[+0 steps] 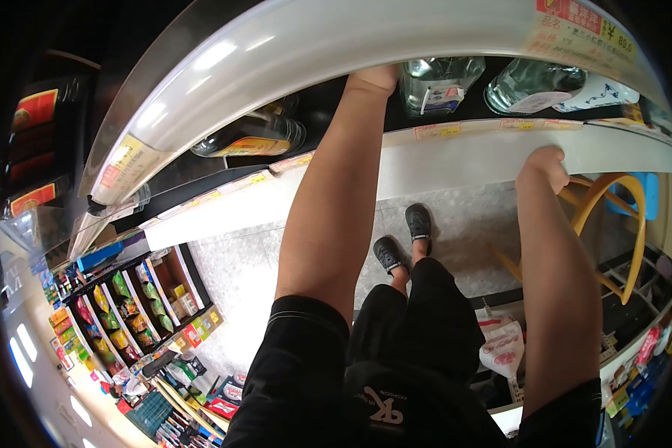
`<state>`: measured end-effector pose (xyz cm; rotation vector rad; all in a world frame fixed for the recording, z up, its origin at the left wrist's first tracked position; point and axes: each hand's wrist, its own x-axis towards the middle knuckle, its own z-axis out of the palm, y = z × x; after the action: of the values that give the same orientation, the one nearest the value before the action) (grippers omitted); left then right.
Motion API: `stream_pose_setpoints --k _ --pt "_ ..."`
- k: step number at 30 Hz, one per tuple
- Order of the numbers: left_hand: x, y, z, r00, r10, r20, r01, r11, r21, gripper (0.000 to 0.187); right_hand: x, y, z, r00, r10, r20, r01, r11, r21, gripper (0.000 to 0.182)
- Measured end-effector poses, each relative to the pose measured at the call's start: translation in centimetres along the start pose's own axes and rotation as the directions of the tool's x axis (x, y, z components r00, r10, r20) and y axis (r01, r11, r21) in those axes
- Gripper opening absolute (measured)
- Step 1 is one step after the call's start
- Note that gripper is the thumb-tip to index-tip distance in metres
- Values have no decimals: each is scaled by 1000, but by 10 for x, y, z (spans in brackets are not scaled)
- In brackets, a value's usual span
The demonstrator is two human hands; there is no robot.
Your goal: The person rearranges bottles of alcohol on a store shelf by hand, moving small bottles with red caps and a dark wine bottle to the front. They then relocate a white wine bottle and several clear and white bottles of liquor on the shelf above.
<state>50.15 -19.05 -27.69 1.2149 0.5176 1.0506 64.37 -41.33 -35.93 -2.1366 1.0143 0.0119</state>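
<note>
My left hand [379, 77] reaches into a dark shelf, just left of a clear glass bottle [440, 86]. Its fingers are hidden behind the curved upper shelf edge [224, 82], so what they touch cannot be seen. My right hand [546, 166] is closed, its fingers curled in, against the white front of the lower shelf [455, 160]; nothing shows in it. Further right on the dark shelf lie another clear bottle [534, 86] and a white bottle with blue marks [601, 93]. A dark bottle with a yellow label [257, 138] is left of my left forearm.
A yellow chair [638, 224] stands at the right beside a blue object [642, 196]. Snack shelves [131, 310] are at the lower left. A white plastic bag [502, 349] hangs near my legs. My feet in black shoes [418, 222] are on the grey floor [243, 261].
</note>
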Motion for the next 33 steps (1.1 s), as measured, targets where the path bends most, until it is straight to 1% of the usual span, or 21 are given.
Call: stream_pose_setpoints --k 3,15,18,24,26,27,28,29,30,31,32,33 --pt "-4 -1 1 1000 -22 10 22 1000 13 49 -7 -3 -8 1000 24 1 -24 1000 16 54" --pt "7 -17 -2 994 -106 23 105 994 35 55 -5 -3 -5 992 126 -15 -123 985 124 51" --pt "6 -21 -1 993 -116 11 116 992 40 57 -17 -9 -11 990 138 -5 -135 980 149 50" --pt "-13 -7 -11 990 -141 -23 142 989 45 60 -27 -13 -16 988 155 13 -155 969 190 48" --pt "-58 19 -8 996 49 -70 -41 993 112 42 -21 -12 -12 986 165 15 -164 966 200 48" --pt "-68 -4 -22 990 -18 -138 28 997 68 42 -17 -12 -8 985 171 18 -171 964 206 48" --pt "-102 2 -29 988 2 -153 10 997 73 37 -12 -10 -4 984 177 21 -177 961 211 47" --pt "-133 4 -49 986 154 -60 -119 913 390 28 -6 -9 -1 983 182 21 -182 959 217 47" --pt "-163 19 -71 987 161 -5 -134 840 525 22 -4 -9 2 983 185 20 -185 956 226 47" --pt "-191 26 -100 991 134 -22 -88 756 649 15 -4 -11 3 982 187 17 -186 954 236 47" --pt "-215 30 -131 985 102 -140 23 722 691 11 -5 -12 3 982 191 11 -188 951 245 47" --pt "-230 29 -168 947 153 -284 101 695 712 8 -6 -13 4 981 195 8 -191 948 254 46"
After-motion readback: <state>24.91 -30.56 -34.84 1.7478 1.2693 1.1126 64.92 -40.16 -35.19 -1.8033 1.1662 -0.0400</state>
